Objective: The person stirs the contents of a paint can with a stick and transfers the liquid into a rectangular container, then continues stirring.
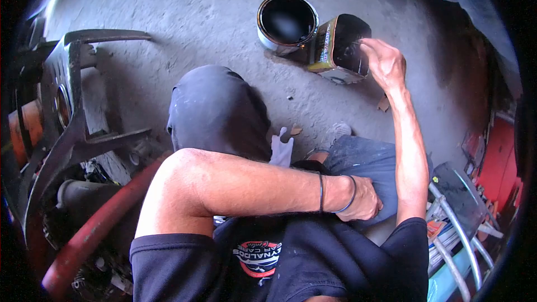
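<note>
Head view: my right hand (pixel 385 62) reaches out over the concrete floor (pixel 184 11), fingers pinched narrow on something thin at the mouth of a rectangular tin can (pixel 330 50); can't tell what it is. Just beyond and left of that hand sits a round open paint can (pixel 286 22), touching the tin. My left hand (pixel 362 198) rests closed on my knee (pixel 369 159).

The grey concrete floor (pixel 184 17) carries everything here; a round open tin (pixel 286 22) of dark liquid stands on it at the far side, with a rectangular can (pixel 335 50), its top cut open, touching the tin's right side. Nearer lie a white scrap (pixel 281 148) and small brown bits (pixel 295 130); a dark metal frame (pixel 70 112) stands at the left.
</note>
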`<state>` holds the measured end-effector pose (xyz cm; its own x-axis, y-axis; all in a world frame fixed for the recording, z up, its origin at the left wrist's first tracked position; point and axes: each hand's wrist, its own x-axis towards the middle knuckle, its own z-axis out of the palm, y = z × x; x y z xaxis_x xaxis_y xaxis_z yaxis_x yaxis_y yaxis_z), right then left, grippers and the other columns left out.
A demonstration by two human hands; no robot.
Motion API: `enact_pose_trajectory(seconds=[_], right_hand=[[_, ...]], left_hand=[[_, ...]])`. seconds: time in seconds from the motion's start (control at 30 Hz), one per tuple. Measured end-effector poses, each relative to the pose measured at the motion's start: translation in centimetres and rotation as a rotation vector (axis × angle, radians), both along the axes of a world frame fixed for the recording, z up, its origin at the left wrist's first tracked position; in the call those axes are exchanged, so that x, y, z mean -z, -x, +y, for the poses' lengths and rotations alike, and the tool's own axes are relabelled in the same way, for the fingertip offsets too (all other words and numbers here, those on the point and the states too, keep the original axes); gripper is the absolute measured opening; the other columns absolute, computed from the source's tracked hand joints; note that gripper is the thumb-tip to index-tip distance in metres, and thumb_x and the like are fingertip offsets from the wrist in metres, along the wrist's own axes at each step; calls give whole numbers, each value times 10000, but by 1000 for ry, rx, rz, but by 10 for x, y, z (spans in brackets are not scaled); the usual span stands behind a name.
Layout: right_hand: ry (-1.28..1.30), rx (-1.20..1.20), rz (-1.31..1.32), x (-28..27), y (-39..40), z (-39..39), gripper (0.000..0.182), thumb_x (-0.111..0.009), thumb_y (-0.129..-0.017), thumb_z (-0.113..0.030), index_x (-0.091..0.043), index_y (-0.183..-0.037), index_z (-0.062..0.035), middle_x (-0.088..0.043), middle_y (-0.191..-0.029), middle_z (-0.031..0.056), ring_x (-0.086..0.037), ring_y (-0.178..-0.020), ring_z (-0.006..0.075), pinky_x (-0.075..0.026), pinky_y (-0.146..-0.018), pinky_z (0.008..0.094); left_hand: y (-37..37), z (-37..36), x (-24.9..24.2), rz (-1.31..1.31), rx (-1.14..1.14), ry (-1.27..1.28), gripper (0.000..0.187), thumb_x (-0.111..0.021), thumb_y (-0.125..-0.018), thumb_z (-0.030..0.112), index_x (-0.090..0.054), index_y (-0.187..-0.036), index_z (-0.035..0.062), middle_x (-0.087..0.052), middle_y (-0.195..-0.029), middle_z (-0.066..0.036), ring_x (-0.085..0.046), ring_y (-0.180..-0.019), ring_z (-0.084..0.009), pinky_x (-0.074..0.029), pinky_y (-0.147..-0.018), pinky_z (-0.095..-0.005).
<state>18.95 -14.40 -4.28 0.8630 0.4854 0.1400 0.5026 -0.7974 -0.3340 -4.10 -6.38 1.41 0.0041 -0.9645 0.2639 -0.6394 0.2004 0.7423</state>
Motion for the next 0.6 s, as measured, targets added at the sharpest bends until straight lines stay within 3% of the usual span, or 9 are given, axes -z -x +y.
enact_pose_trajectory(seconds=[0.33,0.53,0.6], right_hand=[[-15,-103,314,10,-1,-5,234,-710,-977,-228,-824,-1120,-81,-803,-1086,147,-773,-974,352,-593,-880,435],[20,-45,489,-2,-1,-1,268,-731,-971,-241,-819,-1124,-39,-811,-1045,181,-778,-900,289,-586,-836,397],[-83,-41,514,-11,2,4,277,-729,-994,-251,-812,-1139,-30,-808,-1034,178,-771,-896,268,-581,-829,389]], left_hand=[[2,-1,4,5,-50,25,303,-730,-855,218,-747,-1107,52,-649,-1362,9,-632,-1316,-181,-552,-984,-541],[1,-3,4,-1,-29,24,294,-733,-849,214,-762,-1087,45,-665,-1365,11,-597,-1387,-199,-555,-994,-555],[4,-4,7,-9,-51,42,295,-734,-847,214,-768,-1086,44,-673,-1364,11,-581,-1416,-206,-554,-1003,-559]])
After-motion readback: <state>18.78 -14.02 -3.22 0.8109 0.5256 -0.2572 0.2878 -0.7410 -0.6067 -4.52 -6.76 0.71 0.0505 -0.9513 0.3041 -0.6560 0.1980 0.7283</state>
